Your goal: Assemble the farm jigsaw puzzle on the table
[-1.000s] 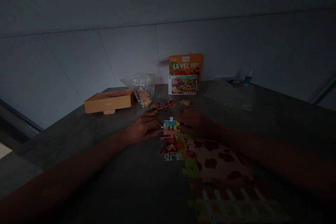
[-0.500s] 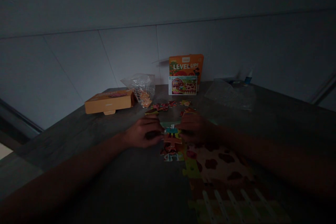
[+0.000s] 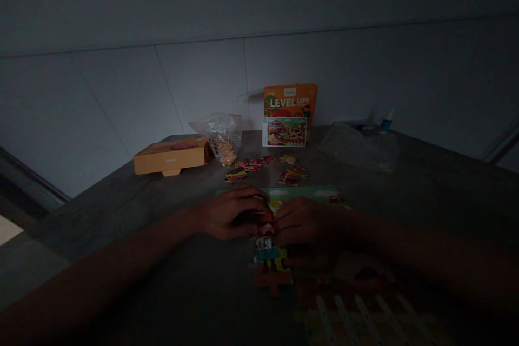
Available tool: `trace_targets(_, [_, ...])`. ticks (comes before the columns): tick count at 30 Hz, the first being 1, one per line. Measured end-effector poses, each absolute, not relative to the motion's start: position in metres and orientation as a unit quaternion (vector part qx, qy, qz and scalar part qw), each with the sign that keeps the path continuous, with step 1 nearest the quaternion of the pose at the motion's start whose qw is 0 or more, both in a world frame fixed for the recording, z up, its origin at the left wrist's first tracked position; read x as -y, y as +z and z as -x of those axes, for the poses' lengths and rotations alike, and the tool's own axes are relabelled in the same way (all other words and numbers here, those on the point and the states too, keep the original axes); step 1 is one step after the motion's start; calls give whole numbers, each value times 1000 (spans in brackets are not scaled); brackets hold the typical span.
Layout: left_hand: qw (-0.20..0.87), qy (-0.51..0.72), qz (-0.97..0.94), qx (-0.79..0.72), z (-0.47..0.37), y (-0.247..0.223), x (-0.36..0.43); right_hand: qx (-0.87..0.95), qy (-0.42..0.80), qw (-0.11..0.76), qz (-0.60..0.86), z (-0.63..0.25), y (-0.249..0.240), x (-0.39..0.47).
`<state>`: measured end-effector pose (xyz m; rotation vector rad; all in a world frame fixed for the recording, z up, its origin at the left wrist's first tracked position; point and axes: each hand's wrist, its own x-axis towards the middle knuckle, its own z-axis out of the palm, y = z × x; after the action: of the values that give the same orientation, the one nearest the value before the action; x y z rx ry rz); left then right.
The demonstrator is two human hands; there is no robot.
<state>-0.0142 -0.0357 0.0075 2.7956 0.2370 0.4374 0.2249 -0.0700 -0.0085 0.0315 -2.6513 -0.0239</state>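
Observation:
Several joined jigsaw pieces (image 3: 269, 255) lie between my hands, showing a figure with a blue skirt and a brown strip below. My left hand (image 3: 233, 213) is closed, its bent fingers and thumb at the left edge of the puzzle piece with the figure's head (image 3: 266, 227). From the other side my right hand (image 3: 308, 224) presses its fingertips against that same piece, partly covering it. Beneath my right hand and forearm lies a larger assembled puzzle section (image 3: 352, 308) with a white fence. Behind my hands runs a green and sky-coloured puzzle strip (image 3: 284, 192).
Loose puzzle pieces (image 3: 253, 165) lie beyond my hands. A picture card (image 3: 285, 132) leans on an orange "LEVEL UP!" box (image 3: 290, 98). An orange carton (image 3: 172, 158) and a clear bag of pieces (image 3: 223, 138) stand left; crumpled clear plastic (image 3: 360, 146) and a small bottle (image 3: 386, 120) are right.
The head piece, earlier nearer me than the skirt piece, is now beyond it, and the figure reads head to feet. My hands have come closer together, uncovering the sky strip and loose pieces.

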Motion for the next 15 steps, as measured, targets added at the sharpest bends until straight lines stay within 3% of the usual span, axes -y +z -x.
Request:
trace_targets(11, [139,75,-983,-91,20,5,33,969,44,244,21,-229,-7,67])
trace_targets(15, [127,64,-985,-99,21,1,30,976,58,208,13,-229,-5,69])
